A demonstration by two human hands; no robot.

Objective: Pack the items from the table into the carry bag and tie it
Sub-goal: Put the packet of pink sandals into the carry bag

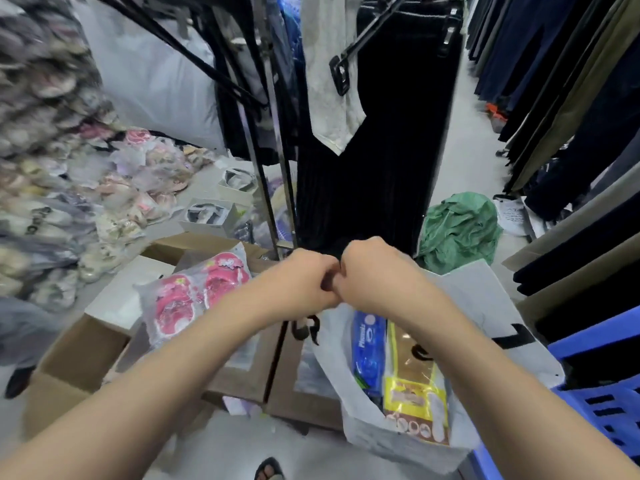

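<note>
A white plastic carry bag [367, 427] with black print hangs below my hands, its side gaping open. Inside stand a blue packet [369, 344] and a yellow and brown packet [414, 386], both upright. My left hand [304, 280] and my right hand [372, 271] are closed into fists, pressed knuckle to knuckle above the bag, gripping its top. The gathered handles are mostly hidden inside my fists; a black-printed bit of the bag [304, 327] dangles under my left hand.
Cardboard boxes [242, 375] lie below my arms, with a clear pack of pink sandals [194, 292] on them. Dark trousers on a rack [374, 150] hang straight ahead. A green crumpled cloth [460, 230] lies on the floor. A blue plastic crate [602, 403] stands at right.
</note>
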